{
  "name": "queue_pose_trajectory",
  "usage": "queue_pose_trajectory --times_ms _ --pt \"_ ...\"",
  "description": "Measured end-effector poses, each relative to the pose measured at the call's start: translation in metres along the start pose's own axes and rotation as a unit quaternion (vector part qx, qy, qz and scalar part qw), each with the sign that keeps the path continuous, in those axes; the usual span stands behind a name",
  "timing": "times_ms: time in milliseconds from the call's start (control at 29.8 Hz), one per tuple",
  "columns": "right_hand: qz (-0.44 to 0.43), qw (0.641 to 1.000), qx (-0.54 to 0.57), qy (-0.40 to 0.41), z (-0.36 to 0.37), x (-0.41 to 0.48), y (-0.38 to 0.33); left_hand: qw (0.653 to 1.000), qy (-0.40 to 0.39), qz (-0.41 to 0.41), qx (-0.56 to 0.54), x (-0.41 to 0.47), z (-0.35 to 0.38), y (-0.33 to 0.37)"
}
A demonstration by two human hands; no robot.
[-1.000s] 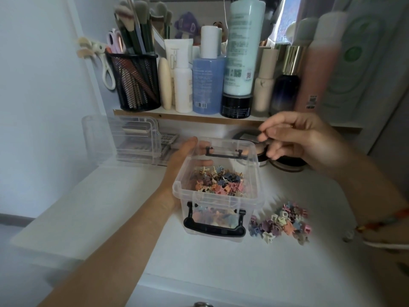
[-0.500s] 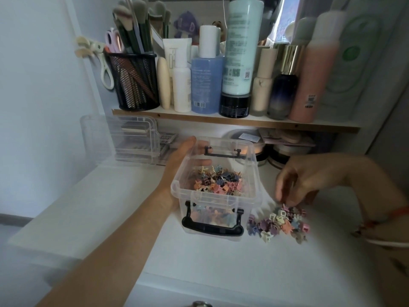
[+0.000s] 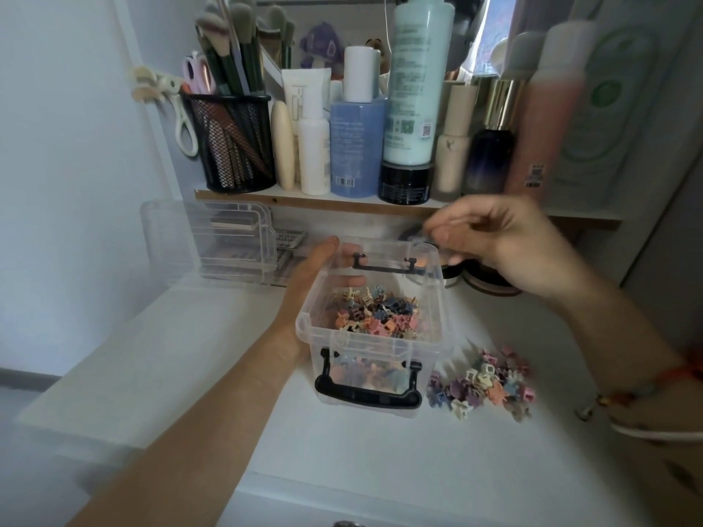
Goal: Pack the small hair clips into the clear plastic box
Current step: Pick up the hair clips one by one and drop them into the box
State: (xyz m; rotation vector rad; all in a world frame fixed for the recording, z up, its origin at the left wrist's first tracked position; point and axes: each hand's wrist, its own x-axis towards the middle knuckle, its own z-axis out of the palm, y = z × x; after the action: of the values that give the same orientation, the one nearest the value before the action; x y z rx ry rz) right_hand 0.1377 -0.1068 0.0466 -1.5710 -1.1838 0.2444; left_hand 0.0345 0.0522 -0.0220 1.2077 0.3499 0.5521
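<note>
The clear plastic box (image 3: 380,338) with black latches stands open on the white table, holding several small pastel hair clips (image 3: 376,313). My left hand (image 3: 308,275) grips the box's left wall, with its fingers showing through the plastic at the back. Right of the box lies a loose pile of hair clips (image 3: 483,382). My right hand (image 3: 506,249) hovers over the box's back right corner. Its fingertips are pinched together as on a small clip, but blur hides what they hold.
A clear plastic organizer (image 3: 209,241) stands at the back left. Above it a shelf carries a black mesh brush cup (image 3: 236,142) and several bottles (image 3: 407,89). Round jars (image 3: 487,279) sit under the shelf behind my right hand. The table's front edge is near.
My right hand rose from the loose pile and moved left and back to above the box's rear corner. My left hand and the box stayed put.
</note>
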Motion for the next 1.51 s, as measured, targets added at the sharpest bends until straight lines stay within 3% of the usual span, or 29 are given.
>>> queue_pose_trajectory --times_ms 101,168,202,235,302,336,403,538,605,739,840,1008,1109,1243,1311,1512 --pt "-0.003 1.0 -0.011 -0.001 -0.005 0.0 -0.001 1.0 -0.006 -0.004 -0.014 0.0 0.001 0.0" --pt "0.045 0.997 -0.056 -0.006 -0.021 -0.002 0.003 0.999 -0.011 -0.007 -0.034 -0.001 0.001 0.001" --pt "0.086 0.989 -0.112 -0.046 -0.028 -0.004 0.005 0.999 -0.012 -0.007 -0.039 -0.001 0.001 0.001" --pt "0.138 0.968 -0.179 -0.109 -0.034 -0.006 0.008 0.999 -0.013 -0.005 -0.039 0.0 0.002 0.001" --pt "0.252 0.891 -0.293 -0.239 -0.037 -0.008 0.015 0.999 -0.011 0.002 -0.03 0.0 0.001 0.001" --pt "0.296 0.854 -0.325 -0.277 -0.036 -0.01 0.018 1.0 -0.01 0.004 -0.029 0.0 0.002 0.001" --pt "0.334 0.828 -0.338 -0.299 -0.031 -0.009 0.023 1.0 -0.008 0.006 -0.027 0.0 0.001 0.001" --pt "0.326 0.857 -0.291 -0.274 -0.026 -0.007 0.029 1.0 -0.008 0.008 -0.021 0.001 0.0 -0.001" --pt "0.289 0.889 -0.264 -0.237 -0.026 -0.006 0.027 1.0 -0.007 0.007 -0.017 0.001 0.0 -0.001" --pt "0.092 0.988 -0.114 -0.039 -0.014 0.0 0.012 1.0 -0.01 0.006 -0.015 0.001 0.0 -0.001" --pt "0.011 1.0 0.007 0.017 0.004 0.002 0.002 1.0 -0.008 0.004 -0.014 0.003 0.0 -0.001" --pt "-0.01 0.997 -0.021 0.07 -0.002 0.002 0.005 1.0 -0.016 0.009 -0.025 0.003 0.0 -0.001" --pt "0.06 0.985 -0.155 -0.05 -0.017 -0.001 0.008 0.999 -0.02 0.012 -0.026 0.003 0.0 -0.002" --pt "0.212 0.886 -0.274 -0.307 -0.023 -0.009 0.012 1.0 -0.014 0.011 -0.022 0.003 -0.001 -0.002" --pt "0.247 0.86 -0.281 -0.347 -0.022 -0.01 0.013 1.0 -0.013 0.009 -0.02 0.003 -0.001 -0.002" --pt "0.243 0.853 -0.29 -0.36 -0.017 -0.007 0.018 1.0 -0.019 0.01 -0.018 0.006 -0.003 -0.002"
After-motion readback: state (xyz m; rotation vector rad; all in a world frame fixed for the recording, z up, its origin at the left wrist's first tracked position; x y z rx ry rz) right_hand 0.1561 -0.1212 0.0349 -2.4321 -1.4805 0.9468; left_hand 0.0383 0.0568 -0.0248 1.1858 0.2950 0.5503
